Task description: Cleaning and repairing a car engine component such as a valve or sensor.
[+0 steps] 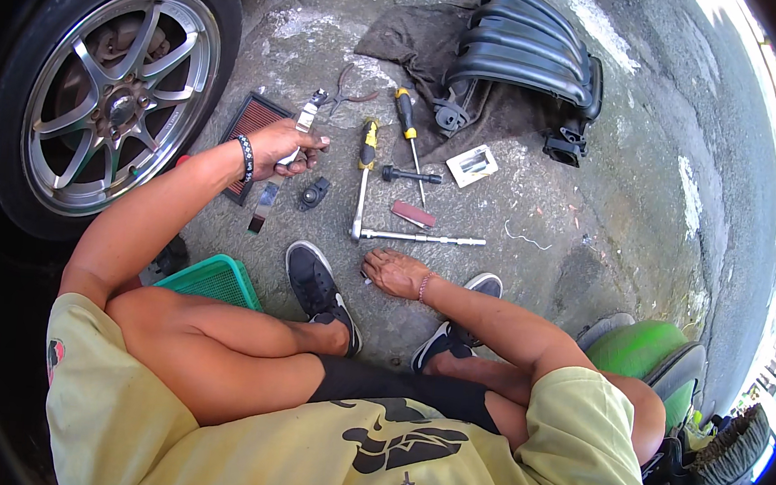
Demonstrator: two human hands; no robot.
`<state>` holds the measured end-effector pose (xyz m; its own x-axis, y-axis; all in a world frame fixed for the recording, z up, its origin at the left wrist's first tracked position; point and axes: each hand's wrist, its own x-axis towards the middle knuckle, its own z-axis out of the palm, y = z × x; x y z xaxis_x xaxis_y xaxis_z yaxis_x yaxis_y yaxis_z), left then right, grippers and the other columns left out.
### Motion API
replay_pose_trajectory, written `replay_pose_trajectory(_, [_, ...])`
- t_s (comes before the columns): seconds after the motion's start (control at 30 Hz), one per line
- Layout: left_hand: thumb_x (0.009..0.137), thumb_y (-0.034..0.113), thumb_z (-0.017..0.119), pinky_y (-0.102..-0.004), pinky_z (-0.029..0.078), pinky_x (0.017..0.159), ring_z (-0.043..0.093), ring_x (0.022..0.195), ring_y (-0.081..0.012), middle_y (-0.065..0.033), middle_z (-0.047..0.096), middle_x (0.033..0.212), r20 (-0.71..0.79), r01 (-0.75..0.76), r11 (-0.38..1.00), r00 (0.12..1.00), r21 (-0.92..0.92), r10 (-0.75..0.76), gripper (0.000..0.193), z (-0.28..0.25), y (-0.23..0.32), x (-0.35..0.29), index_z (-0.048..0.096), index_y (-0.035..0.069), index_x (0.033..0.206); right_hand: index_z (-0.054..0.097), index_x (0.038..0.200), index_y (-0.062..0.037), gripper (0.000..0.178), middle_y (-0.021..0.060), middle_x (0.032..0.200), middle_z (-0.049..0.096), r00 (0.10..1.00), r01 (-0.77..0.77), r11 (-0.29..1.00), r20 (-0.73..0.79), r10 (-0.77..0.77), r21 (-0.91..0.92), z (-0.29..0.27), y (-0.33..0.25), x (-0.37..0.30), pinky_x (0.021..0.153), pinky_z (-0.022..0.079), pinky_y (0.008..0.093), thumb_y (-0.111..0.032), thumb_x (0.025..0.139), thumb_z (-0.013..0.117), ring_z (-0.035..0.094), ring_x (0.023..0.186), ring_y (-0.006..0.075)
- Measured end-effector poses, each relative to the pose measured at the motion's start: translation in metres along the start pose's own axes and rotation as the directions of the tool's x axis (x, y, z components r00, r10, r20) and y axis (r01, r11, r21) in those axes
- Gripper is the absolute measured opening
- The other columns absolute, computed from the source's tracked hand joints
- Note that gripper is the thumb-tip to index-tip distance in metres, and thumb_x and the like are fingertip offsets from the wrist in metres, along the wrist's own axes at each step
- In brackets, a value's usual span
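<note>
l head cam: wide fisheye, steep downward view over shirt to hands & gnd, fairly close

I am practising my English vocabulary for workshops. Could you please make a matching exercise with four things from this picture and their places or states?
1. Left hand
2. Right hand
3. Green basket
4. Black ribbed part

A. Partly hidden by the left leg
B. On a dark cloth
C. Low, between the shoes
D. Holding a slim white item

Pairs: 1-D, 2-C, 3-A, 4-B
</note>
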<state>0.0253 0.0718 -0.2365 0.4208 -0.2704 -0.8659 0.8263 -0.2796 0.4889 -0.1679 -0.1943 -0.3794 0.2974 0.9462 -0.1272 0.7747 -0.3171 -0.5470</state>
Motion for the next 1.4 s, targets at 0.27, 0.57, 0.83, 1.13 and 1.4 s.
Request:
replay_pose_trajectory(0.27, [0.094, 0.024, 0.065, -0.0204, 0.026, 0.034, 0.046, 0.046, -0.0078, -0.0064, 0.057, 0.073, 0.040, 0.018, 0.999, 0.999, -0.045, -0.016, 0.021, -0.003, 0.002, -0.001, 0.057, 0.005, 0.092, 0.064, 0.101, -0.0027, 0.020, 0.0118, 0.104, 0.063, 0.963, 0.128, 0.990, -0.232, -0.139, -0.061, -0.050, 0.047, -0.022, 0.092, 0.048, 0.0374, -0.011, 0.086, 0.054, 0.061, 0.102, 0.0278])
replay_pose_trajectory(0.57, [0.094, 0.025, 0.065, -0.0215, 0.025, 0.033, 0.046, 0.046, -0.0086, -0.0071, 0.057, 0.074, 0.006, 0.068, 0.997, 0.998, -0.035, -0.068, 0.023, -0.008, -0.008, -0.009, 0.055, 0.005, 0.088, 0.068, 0.101, -0.0106, 0.022, 0.0078, 0.109, 0.062, 0.888, -0.458, 0.834, -0.188, 0.419, -0.307, -0.139, 0.185, -0.107, 0.108, 0.036, 0.0407, -0.014, 0.087, 0.051, 0.055, 0.113, 0.0254])
replay_pose_trajectory(0.83, [0.094, 0.023, 0.065, -0.0214, 0.026, 0.033, 0.047, 0.046, -0.0089, -0.0074, 0.057, 0.073, -0.038, 0.089, 0.995, 0.995, -0.054, -0.091, 0.023, -0.007, -0.014, -0.017, 0.054, 0.004, 0.088, 0.070, 0.103, -0.0105, 0.023, 0.0074, 0.117, 0.063, 0.898, -0.439, 0.843, -0.155, 0.411, -0.311, -0.112, 0.195, -0.084, 0.107, 0.037, 0.0417, -0.017, 0.089, 0.053, 0.056, 0.116, 0.0243])
replay_pose_trajectory(1.13, [0.095, 0.020, 0.059, -0.0268, 0.037, 0.039, 0.059, 0.055, -0.0190, -0.0148, 0.064, 0.080, 0.184, 0.152, 0.983, 0.974, -0.099, -0.132, 0.021, 0.045, 0.019, -0.032, 0.059, 0.001, 0.086, 0.063, 0.122, -0.0037, 0.051, 0.0134, 0.102, 0.070, 0.751, -0.512, 0.742, -0.193, 0.631, 0.434, -0.196, 0.141, -0.061, 0.083, 0.053, 0.0379, -0.032, 0.082, 0.076, 0.067, 0.090, 0.0291])
replay_pose_trajectory(1.4, [0.103, 0.028, 0.047, -0.0311, 0.058, 0.050, 0.070, 0.064, -0.0250, -0.0163, 0.066, 0.084, 0.546, -0.011, 0.995, 0.836, -0.098, 0.063, 0.030, 0.147, 0.130, -0.120, 0.053, -0.002, 0.105, 0.067, 0.114, 0.0006, 0.032, 0.0066, 0.097, 0.070, 0.777, -0.108, 0.079, 0.035, 0.628, 0.991, -0.324, 0.037, -0.072, 0.076, 0.051, 0.0245, -0.019, 0.089, 0.073, 0.062, 0.083, 0.0090])
